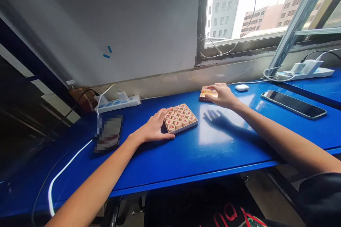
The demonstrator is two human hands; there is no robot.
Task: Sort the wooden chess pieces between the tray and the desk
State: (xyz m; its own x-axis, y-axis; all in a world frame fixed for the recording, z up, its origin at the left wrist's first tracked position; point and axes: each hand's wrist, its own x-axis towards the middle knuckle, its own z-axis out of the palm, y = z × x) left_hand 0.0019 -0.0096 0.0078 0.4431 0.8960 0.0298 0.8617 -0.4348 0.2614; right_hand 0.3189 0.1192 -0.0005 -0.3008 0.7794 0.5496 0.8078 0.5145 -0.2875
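Note:
A shallow box of Chinese chess pieces (182, 117) lies on the blue table, its round wooden discs with red characters set in rows. My left hand (153, 126) is curved round the box's left side, fingers at the far left corner and thumb along the near edge. Above and to the right, a small orange-brown box lid (204, 93) with printed lettering rests close to the wall. My right hand (222, 95) hovers at its right side, thumb and fingers apart in a loose C. The hand's shadow falls on the tabletop, apart from it.
A phone (108, 134), partly blurred, lies at left beside a power strip (119, 103) with plugs and a white cable. At right are another phone (293, 104), a white earbud case (242, 87) and a second power strip (306, 73). The table's front edge (197, 177) runs below my arms.

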